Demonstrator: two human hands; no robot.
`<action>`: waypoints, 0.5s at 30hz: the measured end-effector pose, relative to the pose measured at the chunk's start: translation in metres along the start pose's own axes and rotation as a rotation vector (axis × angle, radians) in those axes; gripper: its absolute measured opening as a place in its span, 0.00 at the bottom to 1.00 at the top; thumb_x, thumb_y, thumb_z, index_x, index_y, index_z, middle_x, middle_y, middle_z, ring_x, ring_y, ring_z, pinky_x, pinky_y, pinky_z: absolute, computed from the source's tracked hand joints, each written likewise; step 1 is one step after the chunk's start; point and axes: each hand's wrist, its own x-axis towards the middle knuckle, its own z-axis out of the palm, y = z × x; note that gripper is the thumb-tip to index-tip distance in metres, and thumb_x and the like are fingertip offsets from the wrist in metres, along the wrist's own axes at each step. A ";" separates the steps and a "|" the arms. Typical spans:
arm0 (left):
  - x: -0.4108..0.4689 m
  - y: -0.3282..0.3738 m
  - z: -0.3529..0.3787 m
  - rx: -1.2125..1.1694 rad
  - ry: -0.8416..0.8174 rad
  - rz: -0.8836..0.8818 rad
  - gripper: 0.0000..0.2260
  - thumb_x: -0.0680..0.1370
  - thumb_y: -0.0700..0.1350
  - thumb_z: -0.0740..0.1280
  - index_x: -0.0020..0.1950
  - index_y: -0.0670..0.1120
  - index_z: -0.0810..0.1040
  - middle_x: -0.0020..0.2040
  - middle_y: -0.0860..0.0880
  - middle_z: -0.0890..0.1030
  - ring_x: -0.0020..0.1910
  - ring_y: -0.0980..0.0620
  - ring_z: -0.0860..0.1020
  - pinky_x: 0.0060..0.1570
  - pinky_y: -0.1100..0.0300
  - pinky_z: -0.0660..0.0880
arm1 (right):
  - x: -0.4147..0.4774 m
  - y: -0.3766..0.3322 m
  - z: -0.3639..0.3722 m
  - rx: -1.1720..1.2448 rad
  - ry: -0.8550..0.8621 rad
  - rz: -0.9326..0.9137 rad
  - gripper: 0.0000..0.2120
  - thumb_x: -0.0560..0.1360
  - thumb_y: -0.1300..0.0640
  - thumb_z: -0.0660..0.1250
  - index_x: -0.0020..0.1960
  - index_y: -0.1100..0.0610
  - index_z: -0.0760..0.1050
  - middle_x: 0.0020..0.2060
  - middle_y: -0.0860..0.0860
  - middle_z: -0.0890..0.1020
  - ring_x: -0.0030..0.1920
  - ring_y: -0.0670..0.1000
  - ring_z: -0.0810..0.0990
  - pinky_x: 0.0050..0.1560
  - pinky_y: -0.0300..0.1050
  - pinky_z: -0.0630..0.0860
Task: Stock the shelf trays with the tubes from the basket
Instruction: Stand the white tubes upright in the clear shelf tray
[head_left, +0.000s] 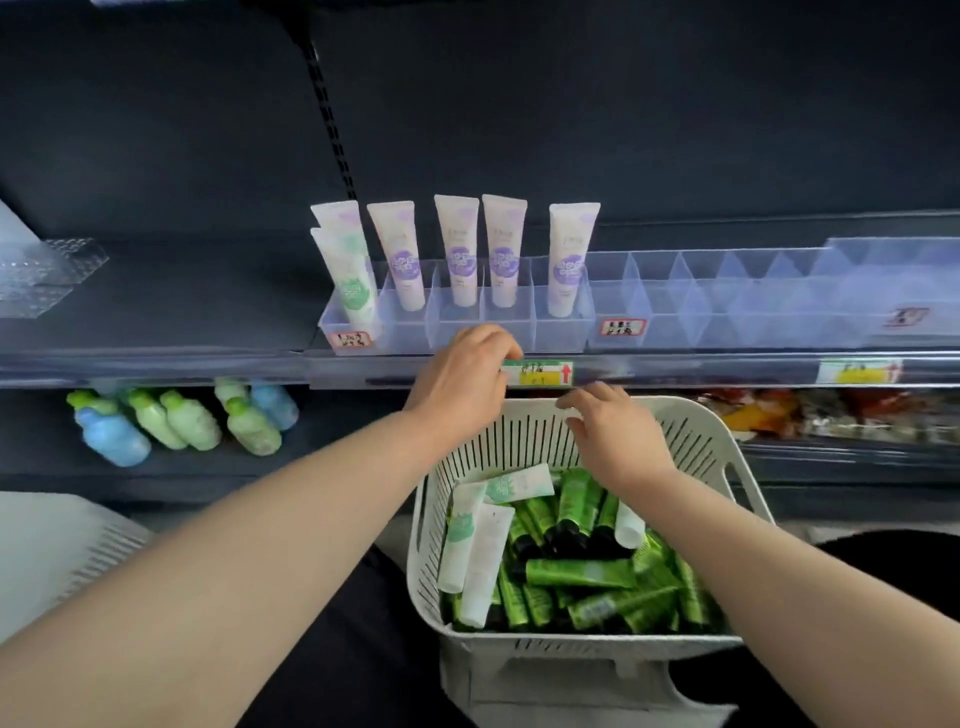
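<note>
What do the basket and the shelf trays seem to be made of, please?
The basket looks like moulded opaque plastic, off-white and matte: its walls carry even slots. The shelf trays look like clear, glossy rigid plastic, perhaps acrylic: the tubes show through their walls.

Left hand (462, 382) knuckles-up, fingers curled under — right hand (615, 439) lower, palm-down, fingers loosely spread
</note>
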 end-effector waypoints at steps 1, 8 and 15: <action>-0.002 0.004 0.013 -0.011 -0.029 -0.001 0.11 0.78 0.39 0.64 0.59 0.47 0.76 0.61 0.52 0.75 0.62 0.52 0.72 0.60 0.55 0.71 | -0.006 0.011 0.004 0.001 -0.027 0.026 0.14 0.79 0.55 0.60 0.64 0.50 0.74 0.60 0.50 0.76 0.60 0.54 0.74 0.54 0.49 0.71; -0.017 0.008 0.089 0.009 -0.320 -0.108 0.13 0.80 0.41 0.64 0.64 0.49 0.73 0.64 0.53 0.73 0.65 0.53 0.70 0.60 0.57 0.70 | -0.027 0.059 0.039 -0.035 -0.202 0.180 0.16 0.78 0.60 0.59 0.63 0.48 0.74 0.59 0.48 0.76 0.59 0.52 0.73 0.56 0.49 0.72; -0.022 -0.010 0.135 0.051 -0.500 -0.171 0.15 0.77 0.37 0.64 0.63 0.47 0.74 0.58 0.50 0.74 0.60 0.50 0.72 0.55 0.59 0.70 | -0.039 0.079 0.066 -0.023 -0.459 0.310 0.18 0.78 0.62 0.59 0.66 0.53 0.71 0.64 0.52 0.71 0.64 0.55 0.70 0.60 0.51 0.73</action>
